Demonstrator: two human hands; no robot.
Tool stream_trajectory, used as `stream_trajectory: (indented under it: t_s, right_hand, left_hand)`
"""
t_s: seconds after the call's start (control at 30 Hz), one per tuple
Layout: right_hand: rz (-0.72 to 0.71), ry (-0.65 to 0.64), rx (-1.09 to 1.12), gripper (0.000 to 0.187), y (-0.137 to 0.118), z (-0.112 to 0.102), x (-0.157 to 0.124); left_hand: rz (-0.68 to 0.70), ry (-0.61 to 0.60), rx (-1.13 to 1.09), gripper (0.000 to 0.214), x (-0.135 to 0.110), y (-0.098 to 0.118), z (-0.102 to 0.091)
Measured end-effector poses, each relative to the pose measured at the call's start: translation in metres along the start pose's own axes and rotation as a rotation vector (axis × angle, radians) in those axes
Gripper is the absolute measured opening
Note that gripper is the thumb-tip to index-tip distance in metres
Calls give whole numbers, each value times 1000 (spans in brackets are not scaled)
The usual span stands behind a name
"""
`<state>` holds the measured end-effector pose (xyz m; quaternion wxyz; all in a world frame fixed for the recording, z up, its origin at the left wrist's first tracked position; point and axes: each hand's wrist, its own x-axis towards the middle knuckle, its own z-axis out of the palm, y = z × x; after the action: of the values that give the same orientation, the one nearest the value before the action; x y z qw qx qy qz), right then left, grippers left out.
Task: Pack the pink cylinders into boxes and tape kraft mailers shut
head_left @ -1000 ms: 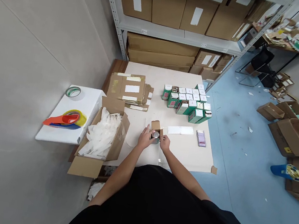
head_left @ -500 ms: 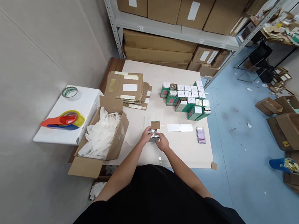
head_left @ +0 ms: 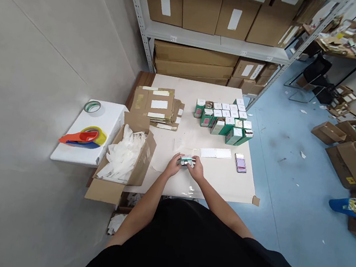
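Lid [head_left: 187,158], upright earlier, now looks folded down. I see the left hand [head_left: 173,166] and right hand [head_left: 196,171] pinching the box [head_left: 185,163] between them, closing seemingly nearly done; rightward, most green boxes [head_left: 226,119] look shut, one open.

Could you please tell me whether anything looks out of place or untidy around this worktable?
Yes, mildly: white scraps lie loose on the blue floor, like unswept litter. On the table, one carton stands open among mostly closed green ones.
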<state>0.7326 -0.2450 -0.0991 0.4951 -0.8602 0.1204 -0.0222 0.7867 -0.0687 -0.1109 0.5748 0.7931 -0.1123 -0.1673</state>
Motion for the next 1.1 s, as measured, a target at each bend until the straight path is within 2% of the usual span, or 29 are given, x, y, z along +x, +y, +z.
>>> stream_trajectory:
  t_s: [0.17, 0.37, 0.5, 0.77, 1.1]
  right_hand:
    - [-53, -27, 1, 37, 4, 1, -11]
    - [-97, -12, -53, 27, 7, 1, -9]
    - [-115, -33, -135, 26, 4, 1, -4]
    - [-97, 5, -205, 26, 2, 6, -9]
    - [-102, 59, -389, 28, 3, 21, -12]
  left_hand:
    - [-8, 114, -6, 41, 0, -7, 2]
    - [-57, 75, -27, 44, 3, -7, 7]
    - [-16, 89, 7, 50, -5, -5, 10]
    - [-10, 97, 29, 39, -13, -5, 13]
    - [-56, 88, 64, 40, -16, -5, 1]
